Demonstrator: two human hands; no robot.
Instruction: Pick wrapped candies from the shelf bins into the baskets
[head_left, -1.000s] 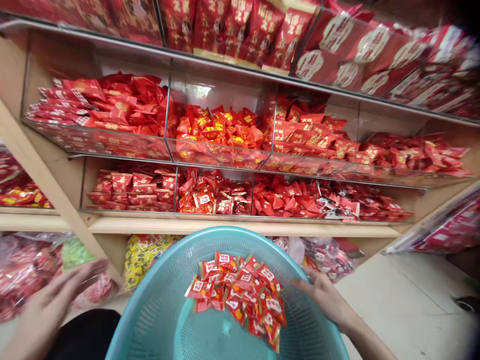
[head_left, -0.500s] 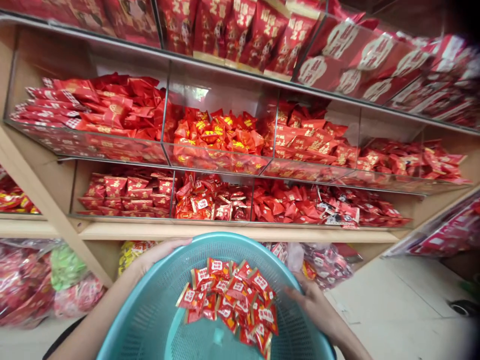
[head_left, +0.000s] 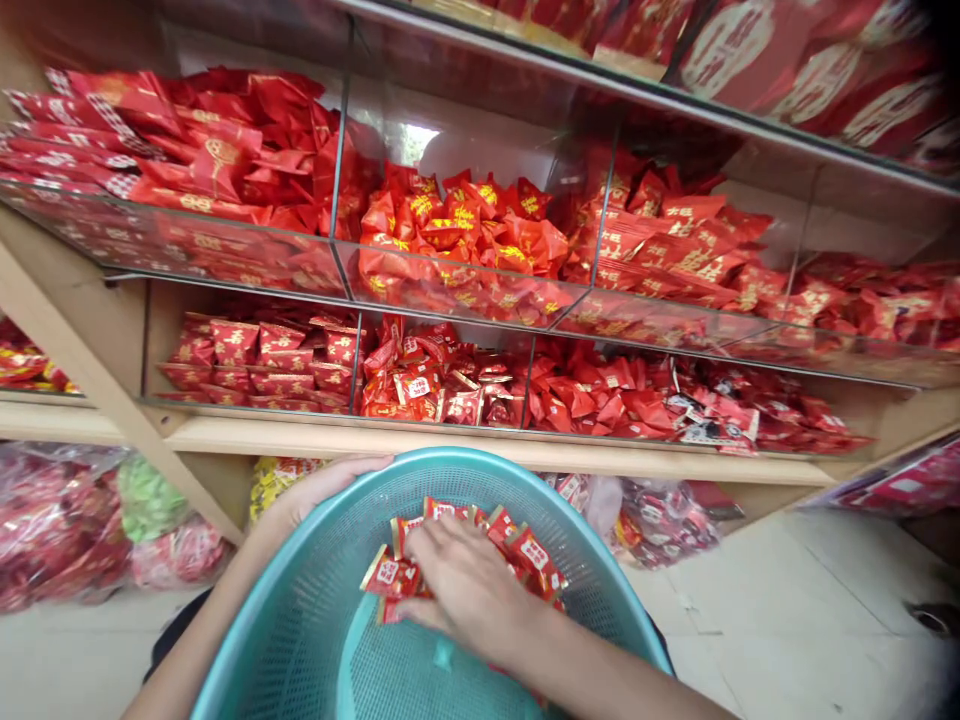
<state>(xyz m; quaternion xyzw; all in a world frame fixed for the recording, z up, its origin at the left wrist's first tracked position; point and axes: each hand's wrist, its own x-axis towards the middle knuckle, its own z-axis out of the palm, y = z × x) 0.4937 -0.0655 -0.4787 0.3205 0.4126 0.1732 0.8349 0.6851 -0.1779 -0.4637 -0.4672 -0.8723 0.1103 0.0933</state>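
Right hand [head_left: 471,588] palm-down over packets [head_left: 534,553]

Divided shelves [head_left: 262,437] of red wrapped packets [head_left: 457,228] suggest a shop.

Pkts [head_left: 535,554] in basket [head_left: 300,585], shelf [head_left: 255,437] behind, bags [head_left: 64,530] below shelf, L & R of basket

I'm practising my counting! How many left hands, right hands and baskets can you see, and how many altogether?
Left hand at the basket's rim: 1
Right hand over red packets: 1
Teal basket: 1
Total: 3
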